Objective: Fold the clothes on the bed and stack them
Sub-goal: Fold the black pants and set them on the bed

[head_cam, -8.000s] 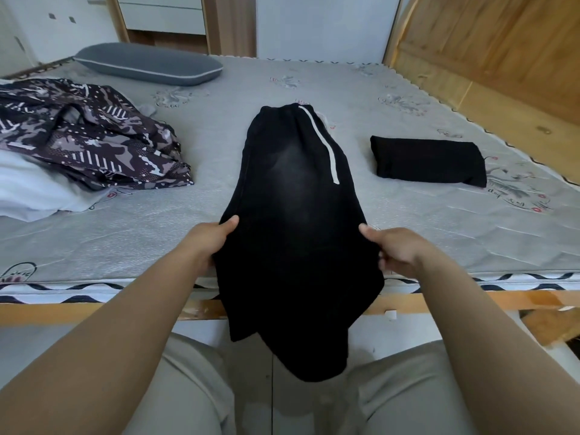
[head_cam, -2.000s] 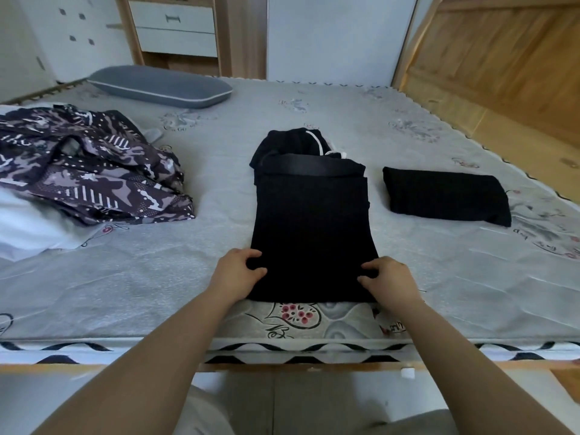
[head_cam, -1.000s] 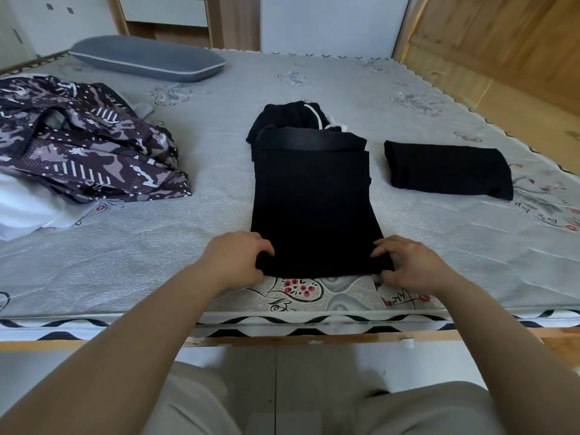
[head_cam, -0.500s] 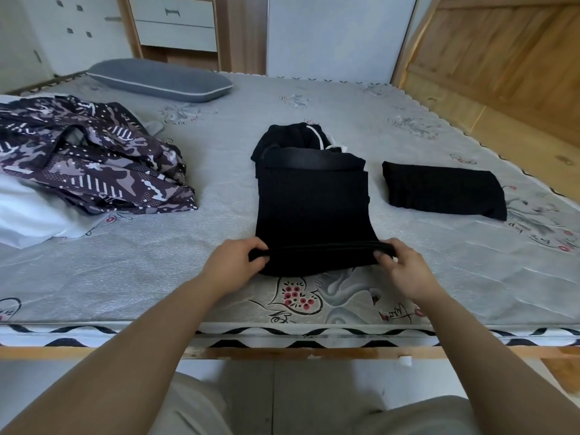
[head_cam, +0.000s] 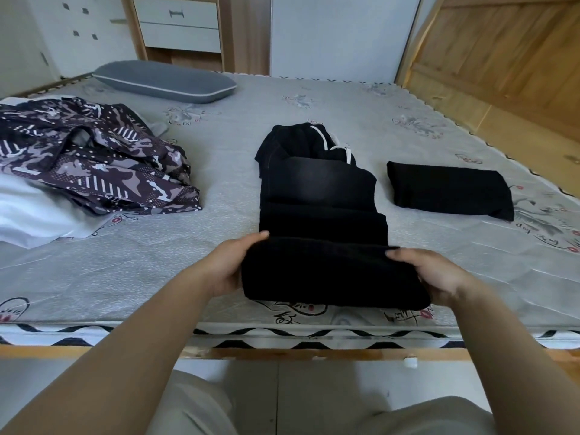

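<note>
A: What lies far left of the grip?
B: A white cloth (head_cam: 34, 211) at the mattress (head_cam: 188, 277) edge, with a crumpled camouflage-print garment (head_cam: 94, 164) partly over it. Beyond these, a grey pillow (head_cam: 166, 81) lies toward the far side of the bed.

A: And the left hand (head_cam: 230, 268)?
B: It grips the left end of the black trousers (head_cam: 320, 215), thumb on top of the raised fold, the other fingers hidden beneath the cloth.

A: Where is the task's garment itself?
B: Between the two hands. Its near end is lifted off the mattress and doubled toward the far end; the remainder lies flat, running away from the grip. The waistband with its white drawstring (head_cam: 326, 142) is bunched at the far end.

A: The right hand (head_cam: 439, 277)?
B: It holds the right end of the same fold, thumb across the top, the fingers wrapped under and out of sight.

A: What is right of the grip?
B: A folded black garment (head_cam: 448, 191) lies flat on the mattress, apart from the trousers and beyond the right hand. A wooden panel (head_cam: 502, 58) rises past the bed's right edge.
</note>
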